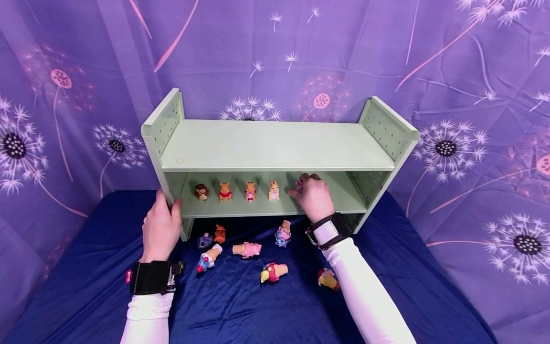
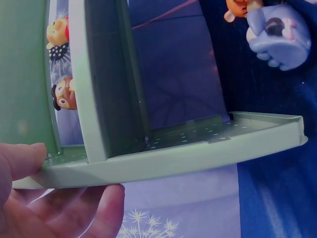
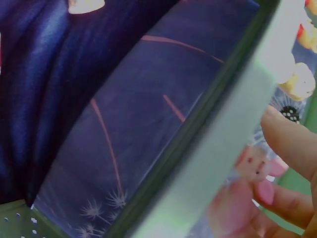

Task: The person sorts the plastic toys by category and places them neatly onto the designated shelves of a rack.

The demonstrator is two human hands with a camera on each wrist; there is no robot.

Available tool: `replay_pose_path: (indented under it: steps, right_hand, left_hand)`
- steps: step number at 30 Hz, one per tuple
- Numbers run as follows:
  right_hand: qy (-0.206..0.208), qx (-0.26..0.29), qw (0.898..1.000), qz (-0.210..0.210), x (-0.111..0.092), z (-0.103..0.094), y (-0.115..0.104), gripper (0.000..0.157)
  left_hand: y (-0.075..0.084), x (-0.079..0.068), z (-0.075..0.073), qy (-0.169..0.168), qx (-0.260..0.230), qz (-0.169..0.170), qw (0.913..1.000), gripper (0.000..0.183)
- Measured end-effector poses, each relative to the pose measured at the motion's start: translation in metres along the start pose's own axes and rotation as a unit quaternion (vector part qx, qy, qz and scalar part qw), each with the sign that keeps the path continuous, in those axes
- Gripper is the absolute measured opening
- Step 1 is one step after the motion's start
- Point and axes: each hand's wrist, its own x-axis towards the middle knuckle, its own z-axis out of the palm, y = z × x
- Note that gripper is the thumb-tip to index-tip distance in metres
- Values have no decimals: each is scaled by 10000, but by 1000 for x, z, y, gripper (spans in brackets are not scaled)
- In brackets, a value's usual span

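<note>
On the lower board of a pale green shelf (image 1: 275, 143), my right hand (image 1: 314, 196) holds a pink piglet figurine (image 3: 251, 166) between thumb and fingers; in the head view the hand mostly hides it. To its left stand a cream rabbit figurine (image 1: 273, 190), two bear figurines in red, one a bear (image 1: 225, 191) and the other a bear with something pink in front (image 1: 250, 191), and a brown owl figurine (image 1: 201, 192). My left hand (image 1: 162, 227) grips the front edge of the shelf's left side panel, thumb inside and fingers outside.
Several figurines lie on the dark blue cloth (image 1: 240, 310) before the shelf: a blue-grey one (image 1: 205, 241), an orange tiger (image 1: 220, 234), and ice-cream-cone figures, such as a pink one (image 1: 247, 249) and a red-and-yellow one (image 1: 273, 272). Behind hangs a purple dandelion curtain (image 1: 258, 48).
</note>
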Motion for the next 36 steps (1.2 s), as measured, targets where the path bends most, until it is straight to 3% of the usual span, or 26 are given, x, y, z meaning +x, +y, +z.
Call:
replay_pose_path:
  steps: [5, 8, 16, 27, 36]
  right_hand:
    - [90, 8, 9998, 179, -2, -9, -3, 52]
    - [171, -6, 9997, 144, -4, -15, -5, 55]
    - [176, -69, 9998, -70, -11, -31, -10, 48]
    - [130, 329, 9993, -129, -25, -49, -17, 21]
    - [-150, 775, 9944, -709, -44, -51, -24, 18]
  left_hand:
    - [0, 0, 0, 23, 24, 9, 10000, 39]
    - [0, -1, 0, 35, 34, 5, 10000, 38]
    - [0, -2, 1, 70, 16, -23, 10000, 38]
    - [2, -3, 0, -1, 7, -93, 10000, 40]
    - [2, -1, 2, 27, 45, -61, 10000, 41]
